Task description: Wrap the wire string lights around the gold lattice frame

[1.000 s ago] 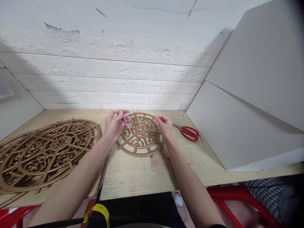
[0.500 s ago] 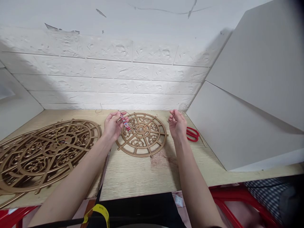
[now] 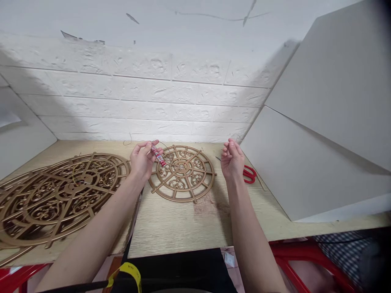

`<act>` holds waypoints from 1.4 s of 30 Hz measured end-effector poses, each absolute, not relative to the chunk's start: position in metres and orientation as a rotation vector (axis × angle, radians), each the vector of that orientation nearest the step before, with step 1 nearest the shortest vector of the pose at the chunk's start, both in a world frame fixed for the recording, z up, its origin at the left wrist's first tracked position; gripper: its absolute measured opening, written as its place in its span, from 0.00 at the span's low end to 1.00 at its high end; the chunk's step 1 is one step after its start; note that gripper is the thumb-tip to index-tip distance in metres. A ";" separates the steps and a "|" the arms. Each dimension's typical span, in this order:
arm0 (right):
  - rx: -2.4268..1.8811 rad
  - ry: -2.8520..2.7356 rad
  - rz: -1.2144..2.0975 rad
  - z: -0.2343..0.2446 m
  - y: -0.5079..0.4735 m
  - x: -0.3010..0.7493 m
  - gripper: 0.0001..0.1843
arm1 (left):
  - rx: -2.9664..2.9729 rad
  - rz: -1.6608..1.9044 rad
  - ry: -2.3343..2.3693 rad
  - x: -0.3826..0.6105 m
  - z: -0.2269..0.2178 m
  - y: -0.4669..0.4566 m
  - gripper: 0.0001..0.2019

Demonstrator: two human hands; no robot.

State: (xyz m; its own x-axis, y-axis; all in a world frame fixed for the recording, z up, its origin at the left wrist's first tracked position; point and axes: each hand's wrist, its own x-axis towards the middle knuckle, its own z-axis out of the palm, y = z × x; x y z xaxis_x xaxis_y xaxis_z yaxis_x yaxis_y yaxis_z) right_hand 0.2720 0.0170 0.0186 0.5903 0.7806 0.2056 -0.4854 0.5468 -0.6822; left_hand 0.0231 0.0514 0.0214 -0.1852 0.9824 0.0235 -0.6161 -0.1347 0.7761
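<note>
My left hand (image 3: 143, 158) is closed around a slim red, white and blue patterned tube (image 3: 159, 156), which it holds tilted above the left edge of a gold openwork disc (image 3: 182, 197). From the fingers a thin dark wire (image 3: 167, 147) curves down toward the disc's centre. Right of the disc, my right hand (image 3: 232, 159) is raised with thumb and fingers pinched together; whatever lies in the pinch, if anything, is too small to make out. Red-handled scissors (image 3: 249, 175) lie on the table partly behind that hand.
More gold openwork discs (image 3: 73, 199) are stacked on the left, with a yellowish wire on top. A white panel (image 3: 308, 162) stands on the right and a white brick-patterned wall (image 3: 183, 93) behind. A thin stick (image 3: 261, 182) lies near the scissors. Red stools (image 3: 293, 260) stand below the table edge.
My right hand has shifted slightly to the right, showing the scissors' tip. My left hand has moved a little left with the patterned tube. The disc stays in place.
</note>
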 end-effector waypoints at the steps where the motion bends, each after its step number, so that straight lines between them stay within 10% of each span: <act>1: -0.615 -0.607 0.830 0.019 0.016 0.267 0.12 | 0.623 1.625 0.768 0.023 0.022 0.051 0.07; 13: -0.878 -1.665 1.274 -0.014 0.003 0.181 0.14 | 0.408 1.492 0.798 0.027 0.018 0.055 0.07; 42: -1.033 -1.660 0.993 -0.018 0.006 0.177 0.12 | 0.486 1.525 0.750 0.037 0.002 0.054 0.07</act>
